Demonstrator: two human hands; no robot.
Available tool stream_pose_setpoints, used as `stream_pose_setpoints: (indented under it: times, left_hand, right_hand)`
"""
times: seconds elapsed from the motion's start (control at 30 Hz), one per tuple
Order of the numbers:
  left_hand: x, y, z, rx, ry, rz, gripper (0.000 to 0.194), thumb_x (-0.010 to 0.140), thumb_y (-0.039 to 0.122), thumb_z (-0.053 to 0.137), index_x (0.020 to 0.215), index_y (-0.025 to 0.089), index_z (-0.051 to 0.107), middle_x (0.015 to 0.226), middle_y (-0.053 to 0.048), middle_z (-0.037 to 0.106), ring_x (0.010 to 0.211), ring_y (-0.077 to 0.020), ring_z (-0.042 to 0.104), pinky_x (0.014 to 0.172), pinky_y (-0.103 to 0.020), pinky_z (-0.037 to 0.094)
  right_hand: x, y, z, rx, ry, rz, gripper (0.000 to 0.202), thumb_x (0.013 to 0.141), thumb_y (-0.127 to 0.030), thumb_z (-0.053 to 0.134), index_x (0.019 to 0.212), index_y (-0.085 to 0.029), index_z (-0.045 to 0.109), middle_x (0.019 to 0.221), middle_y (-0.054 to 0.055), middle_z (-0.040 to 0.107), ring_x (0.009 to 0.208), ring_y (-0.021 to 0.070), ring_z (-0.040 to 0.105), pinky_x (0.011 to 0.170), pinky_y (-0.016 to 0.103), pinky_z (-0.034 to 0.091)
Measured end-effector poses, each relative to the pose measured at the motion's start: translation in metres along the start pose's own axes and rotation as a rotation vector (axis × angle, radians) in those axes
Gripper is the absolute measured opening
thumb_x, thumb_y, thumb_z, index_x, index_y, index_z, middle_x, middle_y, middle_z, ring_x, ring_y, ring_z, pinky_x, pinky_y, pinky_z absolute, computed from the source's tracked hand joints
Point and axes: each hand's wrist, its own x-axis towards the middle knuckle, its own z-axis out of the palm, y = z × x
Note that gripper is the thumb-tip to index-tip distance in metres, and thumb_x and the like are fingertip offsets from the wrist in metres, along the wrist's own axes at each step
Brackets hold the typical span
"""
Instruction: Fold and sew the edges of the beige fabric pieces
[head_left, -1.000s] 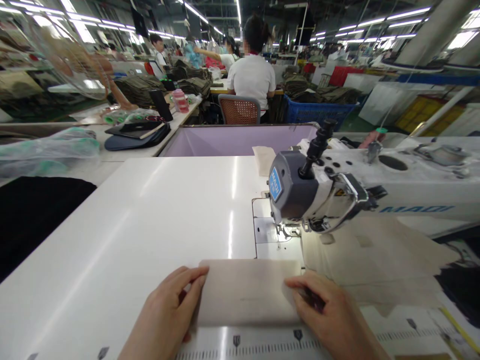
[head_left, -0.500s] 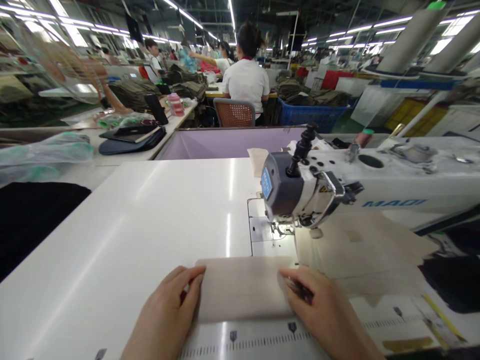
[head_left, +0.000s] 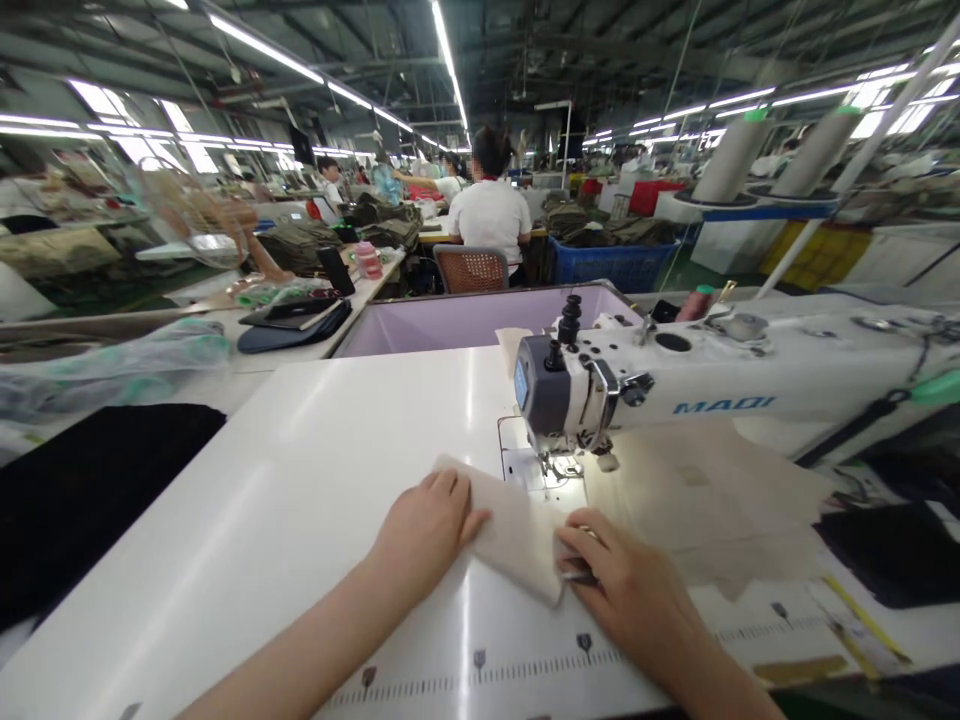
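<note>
A small beige fabric piece lies slanted on the white sewing table, just in front of the needle area. My left hand is on its left end, fingers curled over the fabric and thumb resting on top. At the right end, my right hand pinches the fabric's edge. A small dark metal tool is tucked within the right fingers; its kind is mostly hidden. The sewing machine head stands beyond the fabric, its presser foot lit from above and apart from the piece.
A larger beige cloth lies under the machine arm. Black fabric covers the left side, and another dark cloth is at right. Behind the table are a lilac bin, a seated co-worker and a blue basket.
The fabric has turned from square to slanted and moved nearer the needle. My left hand went forward and right, from pinching the left edge to lying over it. The view has tilted up.
</note>
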Motion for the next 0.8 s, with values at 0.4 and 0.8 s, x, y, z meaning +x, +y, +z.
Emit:
stream_pose_setpoints:
  times: [0.4,0.8]
  left_hand:
    - [0.106,-0.009,0.014,-0.113,0.062,0.423,0.055,0.094,0.059,0.055,0.136,0.023,0.056,0.143,-0.014,0.053,0.139,-0.0351,0.041,0.118,-0.055,0.024]
    - [0.119,-0.012,0.012,-0.151,0.069,0.485,0.052,0.094,0.058,0.055,0.134,0.025,0.058,0.139,-0.011,0.057,0.135,-0.0329,0.045,0.117,-0.049,0.028]
  right_hand:
    - [0.014,-0.001,0.008,-0.058,0.05,0.007,0.022,0.092,-0.011,0.055,0.109,-0.021,0.064,0.119,0.008,0.067,0.102,0.025,0.066,0.085,0.035,0.056]
    - [0.017,-0.001,0.013,-0.088,0.101,0.023,0.019,0.091,-0.011,0.059,0.106,-0.021,0.065,0.118,0.008,0.068,0.104,0.0256,0.066,0.088,0.036,0.056]
